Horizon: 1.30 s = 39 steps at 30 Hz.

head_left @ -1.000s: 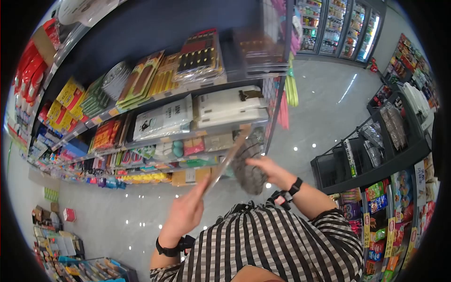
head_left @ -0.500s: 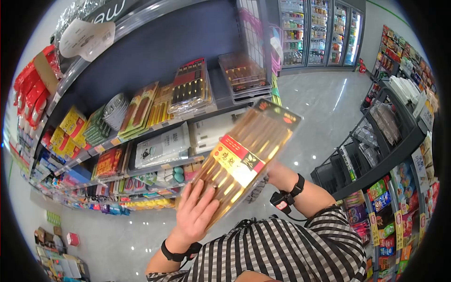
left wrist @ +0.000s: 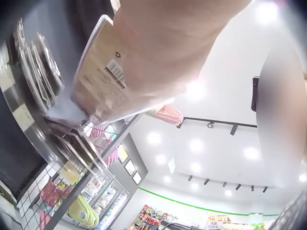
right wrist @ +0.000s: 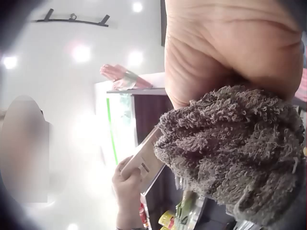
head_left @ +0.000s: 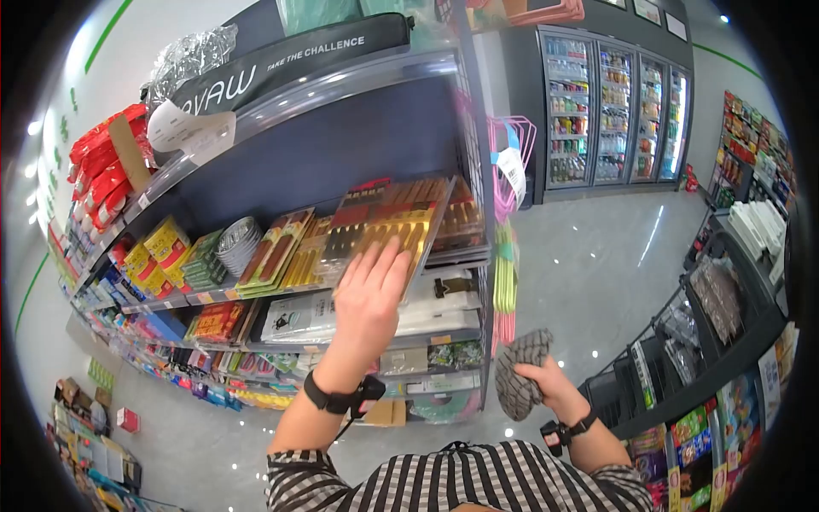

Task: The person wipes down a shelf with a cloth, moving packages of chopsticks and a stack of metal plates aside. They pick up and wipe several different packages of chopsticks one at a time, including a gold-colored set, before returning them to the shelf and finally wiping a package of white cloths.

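Observation:
My left hand (head_left: 368, 299) holds a clear-covered pack of chopsticks (head_left: 415, 224) at the shelf, fingers spread over its front. In the left wrist view the pack's back (left wrist: 101, 84) shows a barcode, and the right wrist view shows the hand gripping its edge. The pack overlaps other chopstick packs (head_left: 461, 230) on the same shelf. Lower and to the right, away from the shelf, my right hand (head_left: 553, 386) grips a bunched grey checked cloth (head_left: 519, 388). Up close the cloth (right wrist: 230, 148) has a looped, fluffy pile; the fingers are partly hidden behind it.
Left along the shelf stand foil bowls (head_left: 239, 243) and yellow boxes (head_left: 168, 245). White packets (head_left: 299, 320) lie one shelf down. Pink hangers (head_left: 510, 158) hang at the shelf's end. A dark rack (head_left: 674, 363) stands on the right, with drink fridges (head_left: 614, 111) behind.
The left hand has moved the chopstick pack from in front of the body up to the shelf. The right hand, with the cloth, has come away from behind the pack to the right.

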Each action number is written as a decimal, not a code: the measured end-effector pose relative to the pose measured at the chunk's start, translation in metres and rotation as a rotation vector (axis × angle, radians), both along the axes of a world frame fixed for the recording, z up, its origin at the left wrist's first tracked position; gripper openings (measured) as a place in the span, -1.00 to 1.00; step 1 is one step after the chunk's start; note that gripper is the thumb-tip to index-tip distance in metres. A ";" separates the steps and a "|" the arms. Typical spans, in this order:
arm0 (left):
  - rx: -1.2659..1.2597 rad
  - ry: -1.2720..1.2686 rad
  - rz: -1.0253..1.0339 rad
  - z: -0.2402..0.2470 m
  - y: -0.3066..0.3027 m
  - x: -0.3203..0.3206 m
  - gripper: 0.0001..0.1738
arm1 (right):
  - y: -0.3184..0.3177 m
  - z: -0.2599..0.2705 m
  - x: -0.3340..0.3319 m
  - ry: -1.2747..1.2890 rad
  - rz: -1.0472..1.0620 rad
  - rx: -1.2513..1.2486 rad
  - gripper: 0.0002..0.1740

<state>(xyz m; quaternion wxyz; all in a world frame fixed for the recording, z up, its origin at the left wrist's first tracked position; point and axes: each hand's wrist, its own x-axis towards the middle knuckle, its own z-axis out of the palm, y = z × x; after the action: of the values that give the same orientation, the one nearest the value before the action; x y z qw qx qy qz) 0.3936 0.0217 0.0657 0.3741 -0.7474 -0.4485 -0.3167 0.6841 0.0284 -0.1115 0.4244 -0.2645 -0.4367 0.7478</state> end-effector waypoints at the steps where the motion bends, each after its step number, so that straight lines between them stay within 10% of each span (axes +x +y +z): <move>1: -0.013 0.025 0.018 0.000 0.018 0.007 -0.58 | 0.003 -0.009 0.015 -0.021 -0.055 -0.073 -0.53; 11: -0.443 -0.166 -0.047 0.011 0.112 0.045 -0.14 | 0.031 -0.039 0.107 -0.023 -0.254 -0.224 -0.56; 18: -0.055 -0.112 0.028 -0.025 0.082 0.076 0.05 | 0.058 -0.062 0.119 -0.138 -0.257 -0.222 -0.63; 26: -0.054 0.121 0.309 -0.072 0.106 0.063 -0.26 | 0.066 -0.069 0.099 -0.263 -0.168 -0.204 -0.66; 35: -0.051 -0.095 -0.061 -0.100 0.031 0.071 -0.36 | 0.061 -0.102 0.052 -0.403 0.066 -0.216 -0.74; 39: -0.672 -0.327 0.052 -0.174 -0.023 0.024 -0.60 | 0.062 -0.113 0.021 -0.522 0.177 -0.241 -0.76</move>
<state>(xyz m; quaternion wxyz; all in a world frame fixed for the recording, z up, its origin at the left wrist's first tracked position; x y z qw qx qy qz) 0.4180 -0.0013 -0.1081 0.0390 -0.7565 -0.5999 -0.2574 0.7048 0.0901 -0.2244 0.1964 -0.4571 -0.4606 0.7351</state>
